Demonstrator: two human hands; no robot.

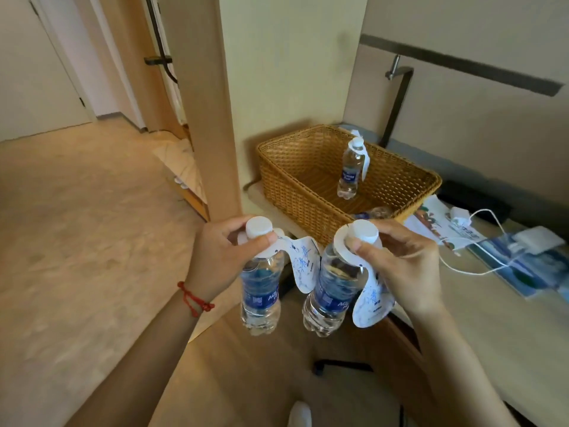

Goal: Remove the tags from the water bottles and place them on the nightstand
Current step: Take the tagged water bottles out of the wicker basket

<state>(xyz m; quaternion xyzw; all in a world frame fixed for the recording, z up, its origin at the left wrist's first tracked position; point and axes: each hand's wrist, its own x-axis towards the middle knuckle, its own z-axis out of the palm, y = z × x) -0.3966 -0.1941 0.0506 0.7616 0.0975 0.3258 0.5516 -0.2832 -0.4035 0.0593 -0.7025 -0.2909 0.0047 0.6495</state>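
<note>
My left hand (223,257) grips a water bottle (260,291) by its white-capped neck; a white paper tag (303,263) with blue print hangs from that neck to the right. My right hand (403,263) holds a second bottle (331,288) the same way, its tag (371,298) looped around the neck and dangling down. Both bottles hang in the air in front of the nightstand (505,343). A third tagged bottle (349,172) stands upright inside a wicker basket (295,192). Another bottle (374,213) lies low in the basket's near corner, mostly hidden.
The basket sits on the nightstand's left end, against a wooden post (212,118). Brochures (529,266), a white charger (537,238) and its cable (480,269) lie on the right part of the top. Open wooden floor (77,226) spreads to the left.
</note>
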